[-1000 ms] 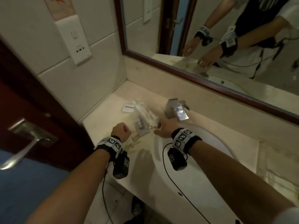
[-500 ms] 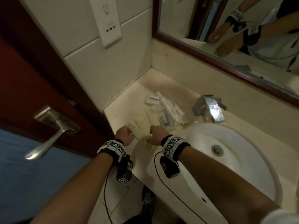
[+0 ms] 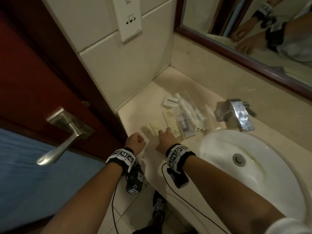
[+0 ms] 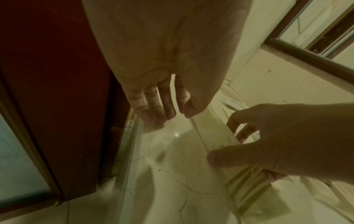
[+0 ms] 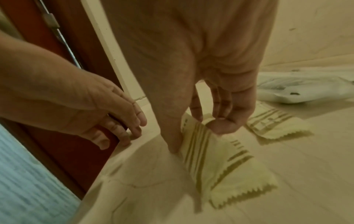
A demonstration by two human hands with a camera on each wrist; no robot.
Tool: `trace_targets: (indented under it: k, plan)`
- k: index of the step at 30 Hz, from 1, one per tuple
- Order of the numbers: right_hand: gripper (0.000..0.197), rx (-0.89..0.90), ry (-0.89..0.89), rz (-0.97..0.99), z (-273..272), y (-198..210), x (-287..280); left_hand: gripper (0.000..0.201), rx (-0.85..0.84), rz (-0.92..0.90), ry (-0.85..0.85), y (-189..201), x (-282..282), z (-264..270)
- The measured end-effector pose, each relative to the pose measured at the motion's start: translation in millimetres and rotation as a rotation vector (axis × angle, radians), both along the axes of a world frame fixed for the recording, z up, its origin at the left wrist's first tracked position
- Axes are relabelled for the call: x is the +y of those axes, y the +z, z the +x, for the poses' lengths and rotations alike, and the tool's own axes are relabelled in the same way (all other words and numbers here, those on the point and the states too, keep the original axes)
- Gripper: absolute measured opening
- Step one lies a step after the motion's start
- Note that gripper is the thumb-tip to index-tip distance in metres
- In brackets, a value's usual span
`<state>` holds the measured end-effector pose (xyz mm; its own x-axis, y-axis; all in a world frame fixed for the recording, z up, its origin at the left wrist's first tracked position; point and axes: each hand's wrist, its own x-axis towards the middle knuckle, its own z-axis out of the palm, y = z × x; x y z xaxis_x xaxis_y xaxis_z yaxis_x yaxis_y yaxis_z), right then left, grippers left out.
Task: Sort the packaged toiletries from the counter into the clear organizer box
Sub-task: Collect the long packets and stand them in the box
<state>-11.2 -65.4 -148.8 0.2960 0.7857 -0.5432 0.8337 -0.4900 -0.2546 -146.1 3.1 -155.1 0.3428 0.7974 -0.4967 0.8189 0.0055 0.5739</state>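
I'm at the pick-up step: my right hand (image 5: 208,115) pinches a cream striped sachet (image 5: 216,153) on the counter (image 3: 168,81), left of the basin (image 3: 253,166). My left hand (image 3: 135,143) hangs loosely curled, empty. Next I lift it; no organizer box in view. Print unreadable.

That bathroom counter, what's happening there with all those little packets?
A person is sorting packaged toiletries. Their right hand pinches a cream striped sachet on the counter. The left hand rests at the counter's edge by the door, holding nothing. More packets lie beside the faucet. No organizer box is in view.
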Motion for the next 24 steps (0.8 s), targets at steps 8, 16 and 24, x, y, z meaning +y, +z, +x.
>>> trace_targets:
  k: [8,16,24]
  plan:
    - [0.018,0.067,-0.050,-0.003,6.9,2.6,0.2,0.007,0.001,-0.032,0.006,2.4,2.8,6.7]
    - [0.016,0.096,-0.170,0.069,66.1,38.4,-9.9,0.025,0.072,0.001,0.081,5.7,-11.0,44.6]
    - [0.015,0.106,-0.278,0.117,101.9,48.9,-32.6,0.100,0.208,0.018,0.114,1.4,-36.6,82.5]
